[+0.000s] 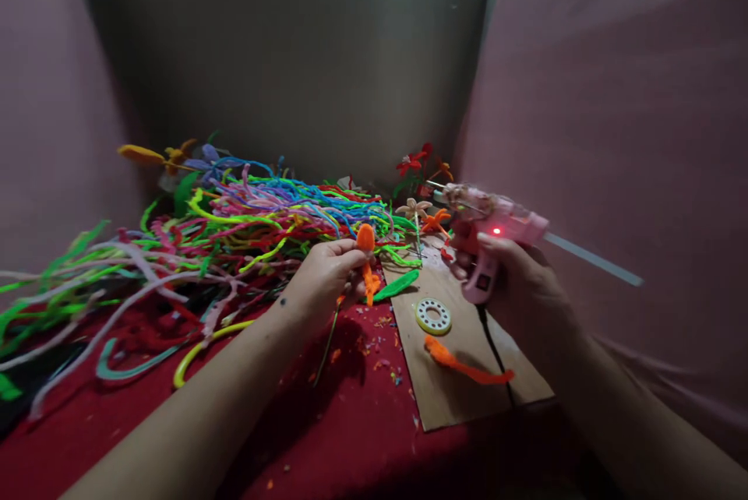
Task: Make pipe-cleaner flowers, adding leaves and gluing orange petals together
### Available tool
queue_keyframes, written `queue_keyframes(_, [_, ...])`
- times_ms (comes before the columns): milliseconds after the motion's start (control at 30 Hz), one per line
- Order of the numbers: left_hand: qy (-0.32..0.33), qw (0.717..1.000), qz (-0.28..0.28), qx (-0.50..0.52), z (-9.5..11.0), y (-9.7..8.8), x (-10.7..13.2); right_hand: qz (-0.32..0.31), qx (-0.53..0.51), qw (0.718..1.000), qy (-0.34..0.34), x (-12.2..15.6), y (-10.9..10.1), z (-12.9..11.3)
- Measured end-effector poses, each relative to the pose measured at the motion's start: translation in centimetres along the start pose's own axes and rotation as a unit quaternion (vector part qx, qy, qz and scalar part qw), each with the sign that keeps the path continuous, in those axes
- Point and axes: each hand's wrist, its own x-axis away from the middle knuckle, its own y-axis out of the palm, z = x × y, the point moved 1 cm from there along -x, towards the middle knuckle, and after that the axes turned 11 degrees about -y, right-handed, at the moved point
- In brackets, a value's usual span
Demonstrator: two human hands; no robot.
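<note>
My left hand (pixel 337 270) pinches an orange pipe-cleaner flower (pixel 365 238) on a thin green stem (pixel 327 344) that hangs down below the fingers. Wrapped around the handle of a pink glue gun (pixel 496 220) is my right hand (pixel 520 270). A red light glows on the gun's side, its nozzle points left, and a pale glue stick (pixel 596 258) sticks out of its back. Between my hands, a round yellow-rimmed disc with holes (pixel 433 316) lies on a brown board (pixel 432 391). Nearer to me on the board rests a loose orange pipe-cleaner piece (pixel 467 366).
A large heap of many-coloured pipe cleaners (pixel 280 212) spreads over the left and back of the red cloth (pixel 344 438). Finished flowers (pixel 412 165) stand behind. A green leaf piece (pixel 397 285) lies by the board. The gun's black cord (pixel 494 340) crosses the board.
</note>
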Motion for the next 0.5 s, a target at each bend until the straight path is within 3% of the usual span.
queue_keyframes(67, [-0.005, 1.0, 0.009, 0.015, 0.1, -0.2, 0.0, -0.036, -0.052, 0.998, 0.009, -1.2, 2.0, 0.8])
queue_keyframes(167, [0.003, 1.0, 0.015, 0.025, 0.0, -0.4, -0.2, -0.087, -0.038, 0.995, -0.002, -2.8, 3.1, 2.4])
queue_keyframes(333, [0.011, 0.999, 0.027, 0.021, 0.0, -0.6, -0.5, -0.128, 0.151, 0.978, -0.059, -3.3, 1.2, 4.7])
queue_keyframes(500, [0.001, 0.998, 0.045, 0.05, 0.0, -0.8, -0.6, -0.126, 0.278, 0.952, -0.024, -2.0, -0.1, 5.2])
